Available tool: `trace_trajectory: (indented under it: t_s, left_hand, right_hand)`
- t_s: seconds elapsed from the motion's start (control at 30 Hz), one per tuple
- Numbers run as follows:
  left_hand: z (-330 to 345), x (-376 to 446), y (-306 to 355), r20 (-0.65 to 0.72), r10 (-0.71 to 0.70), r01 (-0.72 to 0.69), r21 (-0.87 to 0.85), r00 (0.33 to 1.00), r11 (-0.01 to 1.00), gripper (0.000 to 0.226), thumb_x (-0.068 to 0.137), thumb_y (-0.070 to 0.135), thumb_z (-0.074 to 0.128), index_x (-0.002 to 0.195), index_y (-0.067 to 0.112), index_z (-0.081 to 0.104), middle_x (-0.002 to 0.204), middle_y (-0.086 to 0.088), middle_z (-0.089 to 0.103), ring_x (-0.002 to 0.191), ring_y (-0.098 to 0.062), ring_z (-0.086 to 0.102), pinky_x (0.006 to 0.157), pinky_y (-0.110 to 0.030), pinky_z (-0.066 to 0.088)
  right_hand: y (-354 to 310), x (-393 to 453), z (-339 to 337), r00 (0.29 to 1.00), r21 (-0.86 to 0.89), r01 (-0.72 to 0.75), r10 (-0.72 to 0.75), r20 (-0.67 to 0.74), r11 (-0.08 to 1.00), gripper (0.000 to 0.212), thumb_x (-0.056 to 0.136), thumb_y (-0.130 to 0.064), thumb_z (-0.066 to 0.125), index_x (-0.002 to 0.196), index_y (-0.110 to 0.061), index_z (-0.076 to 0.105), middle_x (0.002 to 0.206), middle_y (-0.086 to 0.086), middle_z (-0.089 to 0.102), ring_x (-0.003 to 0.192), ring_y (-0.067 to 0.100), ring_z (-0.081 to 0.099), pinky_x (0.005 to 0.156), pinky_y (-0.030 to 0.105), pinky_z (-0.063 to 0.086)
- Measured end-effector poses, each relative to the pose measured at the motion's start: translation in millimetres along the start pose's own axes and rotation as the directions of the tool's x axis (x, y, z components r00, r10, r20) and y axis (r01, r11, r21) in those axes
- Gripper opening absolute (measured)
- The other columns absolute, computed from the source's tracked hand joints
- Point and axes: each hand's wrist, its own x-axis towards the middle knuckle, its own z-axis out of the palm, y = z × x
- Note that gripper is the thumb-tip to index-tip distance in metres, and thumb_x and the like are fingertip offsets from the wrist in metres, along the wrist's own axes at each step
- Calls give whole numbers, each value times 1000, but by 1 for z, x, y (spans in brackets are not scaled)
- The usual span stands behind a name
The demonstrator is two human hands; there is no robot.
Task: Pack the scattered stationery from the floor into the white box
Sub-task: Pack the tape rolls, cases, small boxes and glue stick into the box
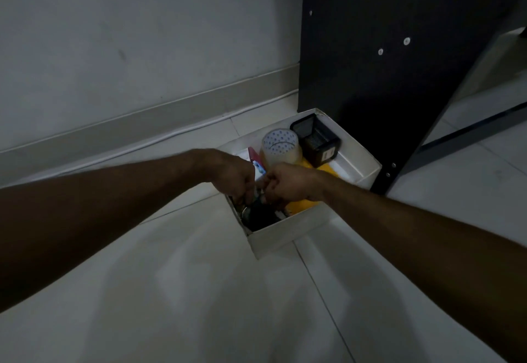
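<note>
Hands: my left hand [232, 175] and right hand [288, 184] both curled on dark items, unclear what, inside white box [288, 237].
Risk: cramped corner, tape roll [281, 145] may get knocked.

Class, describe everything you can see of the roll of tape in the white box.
The roll of tape is a fat roll of clear or pale tape, its upper face white with small blue dots. It sits tilted inside the white box, towards the far side, beside the black mesh holder and above something yellow. Neither hand touches it.
</note>
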Motion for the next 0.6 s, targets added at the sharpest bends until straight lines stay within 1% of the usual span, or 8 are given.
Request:
trace_trajectory:
  t_s: [0.1,0.17,0.27,0.3,0.4,0.47,0.53,0.6]
  left_hand:
    - [0,-5,2,-27,3,-3,-6,1000,1000,29,85,6,63,109,17,76,99,2,72,84,-6,59,81,-26,51]
    - [-1,-10,2,-42,3,-3,5,999,1000,29,85,6,62,109,17,76,103,2,73,88,-8,61,84,-27,52]
    - [-1,-16,2,-63,11,-8,35,998,999,30,85,8,58,108,16,76,105,-2,74,96,-17,66,88,-34,53]
    - [0,-16,2,-69,13,-10,41,998,999,30,86,9,57,108,15,76,105,-4,74,98,-19,66,89,-37,54]
    - [2,-17,6,-88,23,-20,41,996,999,24,87,14,58,104,13,76,100,-4,74,94,-19,67,87,-39,56]
    - [3,-17,11,-97,47,-43,43,994,998,15,88,15,58,90,11,73,85,0,71,83,-17,64,81,-36,54]
    - [3,-17,16,-103,67,-60,66,992,996,13,87,12,59,80,17,69,75,4,64,77,-16,60,77,-35,53]
    - [3,-16,19,-130,75,-64,89,989,994,12,86,11,58,82,15,68,80,0,64,79,-17,61,76,-35,54]
  right_hand:
    - [-1,8,12,995,-302,76,-91,-37,950,21,83,-10,71,99,4,71,93,18,73,80,24,67,70,31,53]
    - [-2,10,19,987,-443,113,-151,-51,889,24,84,-16,72,97,4,72,95,19,73,84,28,67,70,32,50]
    - [-1,12,22,984,-475,142,-177,-29,868,30,80,-20,78,96,4,73,91,18,73,74,24,63,58,24,44]
    - [0,13,22,982,-464,153,-185,-24,873,30,79,-19,79,96,4,73,91,18,73,74,25,64,58,23,44]
    - [6,11,24,970,-466,192,-239,-45,864,30,76,-18,81,96,3,73,91,19,73,82,31,67,70,30,51]
    - [9,9,27,961,-490,211,-271,-52,846,35,77,-20,81,102,3,72,98,20,72,91,32,67,81,39,55]
    - [11,6,27,953,-529,232,-298,-43,816,37,80,-20,78,107,4,70,106,22,71,97,35,66,86,45,53]
    - [8,1,23,952,-538,233,-304,-45,810,31,86,-19,73,106,5,71,106,24,70,98,37,66,86,46,53]
